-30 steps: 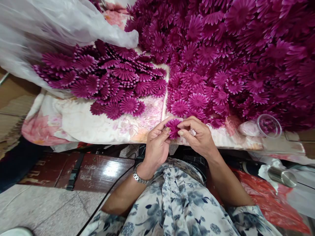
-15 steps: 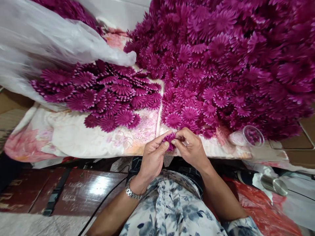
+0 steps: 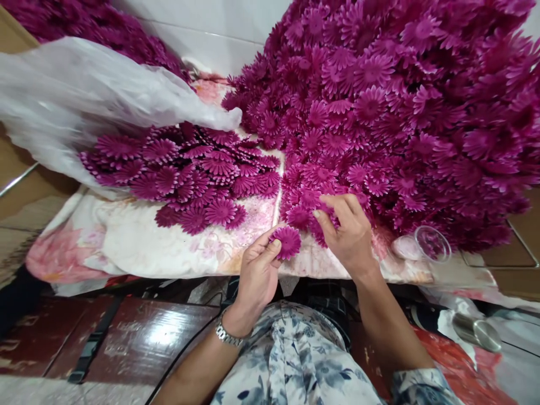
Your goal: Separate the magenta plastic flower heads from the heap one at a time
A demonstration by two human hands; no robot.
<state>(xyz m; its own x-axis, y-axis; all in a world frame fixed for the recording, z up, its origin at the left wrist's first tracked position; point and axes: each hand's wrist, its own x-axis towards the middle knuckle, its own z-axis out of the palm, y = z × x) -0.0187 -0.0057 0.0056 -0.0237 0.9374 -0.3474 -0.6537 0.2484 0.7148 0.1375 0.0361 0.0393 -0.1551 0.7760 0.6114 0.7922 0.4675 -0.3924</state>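
Observation:
My left hand [image 3: 259, 269] pinches a single magenta fabric flower [image 3: 287, 241] by its edge, just above the near edge of the floral cloth [image 3: 139, 242]. My right hand [image 3: 348, 230] has reached forward into the foot of the big heap of magenta flowers [image 3: 392, 112], with its fingers curled and closing on a flower there. A second, flatter pile of flowers [image 3: 189, 169] lies to the left, spilling from a clear plastic bag [image 3: 88, 101]. There is a metal watch on my left wrist.
A clear plastic cup [image 3: 430, 243] lies on its side at the right of the cloth. A steel cylinder [image 3: 476, 332] rests on red plastic at the lower right. Dark red floor tiles [image 3: 160, 332] and a black cable [image 3: 185, 351] are below left. Cardboard [image 3: 25, 191] sits at the far left.
My hands have separated. The right hand let go of the flower and moved forward into the heap, while the left hand keeps the flower. The camera has tilted up a little.

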